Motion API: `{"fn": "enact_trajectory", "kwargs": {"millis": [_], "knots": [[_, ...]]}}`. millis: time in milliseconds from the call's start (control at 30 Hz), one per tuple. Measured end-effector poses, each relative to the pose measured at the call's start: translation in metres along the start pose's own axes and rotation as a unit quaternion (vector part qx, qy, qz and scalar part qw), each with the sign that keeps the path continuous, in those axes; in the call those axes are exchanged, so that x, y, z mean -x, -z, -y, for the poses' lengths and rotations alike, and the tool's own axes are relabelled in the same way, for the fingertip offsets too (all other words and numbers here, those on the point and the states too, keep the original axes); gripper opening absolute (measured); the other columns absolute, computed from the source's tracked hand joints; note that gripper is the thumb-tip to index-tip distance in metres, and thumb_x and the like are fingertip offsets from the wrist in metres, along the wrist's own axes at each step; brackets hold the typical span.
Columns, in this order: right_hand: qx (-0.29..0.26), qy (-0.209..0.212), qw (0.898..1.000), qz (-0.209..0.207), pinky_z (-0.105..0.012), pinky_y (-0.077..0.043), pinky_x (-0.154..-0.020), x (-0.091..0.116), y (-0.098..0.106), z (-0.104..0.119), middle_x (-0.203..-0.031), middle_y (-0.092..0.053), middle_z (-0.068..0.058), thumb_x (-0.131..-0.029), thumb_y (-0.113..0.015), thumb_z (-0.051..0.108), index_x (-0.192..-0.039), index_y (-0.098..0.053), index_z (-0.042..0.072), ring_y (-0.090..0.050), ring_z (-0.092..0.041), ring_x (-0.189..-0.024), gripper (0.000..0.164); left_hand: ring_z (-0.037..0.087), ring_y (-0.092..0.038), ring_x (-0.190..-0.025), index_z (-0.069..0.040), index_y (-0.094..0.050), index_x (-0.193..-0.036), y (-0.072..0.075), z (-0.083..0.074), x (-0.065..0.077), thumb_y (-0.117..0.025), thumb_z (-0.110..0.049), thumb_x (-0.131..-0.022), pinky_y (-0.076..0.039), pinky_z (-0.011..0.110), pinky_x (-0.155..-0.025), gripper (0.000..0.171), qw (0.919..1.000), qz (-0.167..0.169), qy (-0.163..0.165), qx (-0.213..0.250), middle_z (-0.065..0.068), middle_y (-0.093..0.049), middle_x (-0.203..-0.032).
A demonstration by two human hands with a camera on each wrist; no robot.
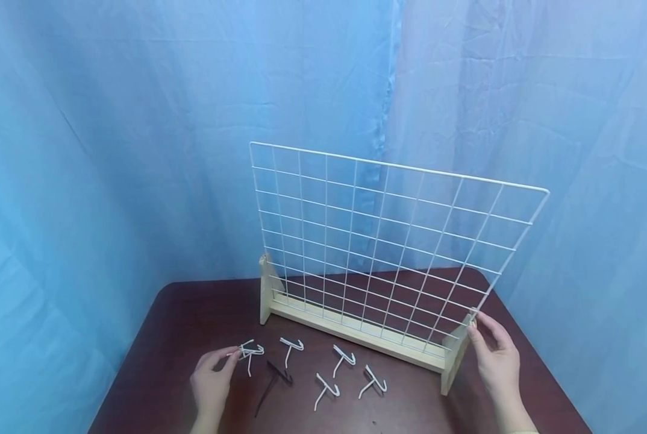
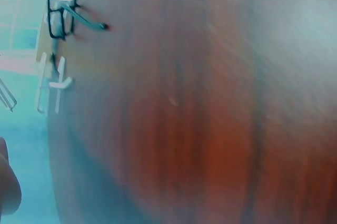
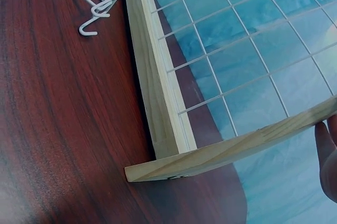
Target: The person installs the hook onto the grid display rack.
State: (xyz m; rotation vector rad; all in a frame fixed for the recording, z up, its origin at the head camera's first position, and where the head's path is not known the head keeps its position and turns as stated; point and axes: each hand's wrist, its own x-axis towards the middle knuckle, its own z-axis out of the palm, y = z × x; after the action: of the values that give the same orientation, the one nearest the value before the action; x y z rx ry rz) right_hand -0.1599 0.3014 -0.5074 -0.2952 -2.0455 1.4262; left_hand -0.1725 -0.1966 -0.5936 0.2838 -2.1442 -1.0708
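My left hand (image 1: 213,377) is at the left front of the table, thumb and fingertips pinching a white wire hook (image 1: 244,351). Its wire end shows beside my fingertip at the edge of the left wrist view. A black hook (image 1: 273,381) lies just right of this hand, and several white hooks (image 1: 323,389) are spread further right. On the other side, my right hand (image 1: 498,355) grips the top of the wooden stand's (image 1: 455,355) right end piece between thumb and fingers. A white wire grid (image 1: 378,241) stands upright in that stand, leaning back.
The dark red-brown table (image 1: 204,307) has rounded back corners. Blue curtains (image 1: 193,150) hang behind it and at both sides. The stand runs slantwise across the table, its right end nearer to me, with the loose hooks in front of its wooden base bar (image 3: 150,66).
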Motion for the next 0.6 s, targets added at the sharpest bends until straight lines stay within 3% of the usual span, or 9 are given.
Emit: {"fn": "enact_trajectory", "kwargs": {"millis": [133,333,533,600], "knots": [[0.001,0.013,1.000,0.000,-0.005,-0.045,-0.085,0.000,0.000,-0.002,-0.114,-0.056,0.025,-0.095,-0.064,0.001,-0.130,-0.059,-0.003,-0.054,0.010,-0.104,0.035,0.003,-0.058,-0.083,-0.008,-0.078,-0.085,-0.005,-0.013,-0.004,-0.087,-0.004,-0.072,-0.043,0.017,-0.073,0.016,0.9995,-0.010,0.002,0.028,0.003,-0.073,-0.084],[0.017,0.019,1.000,0.003,-0.004,-0.043,-0.083,0.000,-0.001,-0.003,-0.114,-0.053,0.027,-0.095,-0.063,-0.001,-0.131,-0.058,-0.004,-0.052,0.013,-0.103,0.036,0.013,-0.062,-0.083,-0.006,-0.078,-0.085,-0.015,-0.033,-0.008,-0.087,-0.001,-0.072,-0.042,0.015,-0.071,0.016,0.9979,-0.021,-0.006,0.062,0.004,-0.073,-0.082],[0.007,0.026,1.000,0.001,-0.003,-0.043,-0.083,0.005,-0.002,0.013,-0.112,-0.053,0.026,-0.094,-0.061,-0.007,-0.128,-0.056,-0.010,-0.051,0.013,-0.102,0.035,0.005,-0.058,-0.065,-0.009,-0.079,-0.086,-0.024,-0.049,-0.008,-0.086,-0.004,-0.074,-0.044,0.012,-0.050,0.015,0.9955,-0.014,0.032,0.088,0.003,-0.071,-0.084],[0.005,0.033,0.999,0.002,-0.003,-0.043,-0.083,0.008,-0.002,0.024,-0.112,-0.053,0.027,-0.094,-0.060,-0.007,-0.128,-0.055,-0.011,-0.051,0.013,-0.102,0.034,0.003,-0.058,-0.066,-0.009,-0.079,-0.087,-0.028,-0.054,-0.009,-0.087,-0.006,-0.074,-0.044,0.012,-0.050,0.015,0.9945,-0.010,0.044,0.095,0.003,-0.071,-0.085]]}}
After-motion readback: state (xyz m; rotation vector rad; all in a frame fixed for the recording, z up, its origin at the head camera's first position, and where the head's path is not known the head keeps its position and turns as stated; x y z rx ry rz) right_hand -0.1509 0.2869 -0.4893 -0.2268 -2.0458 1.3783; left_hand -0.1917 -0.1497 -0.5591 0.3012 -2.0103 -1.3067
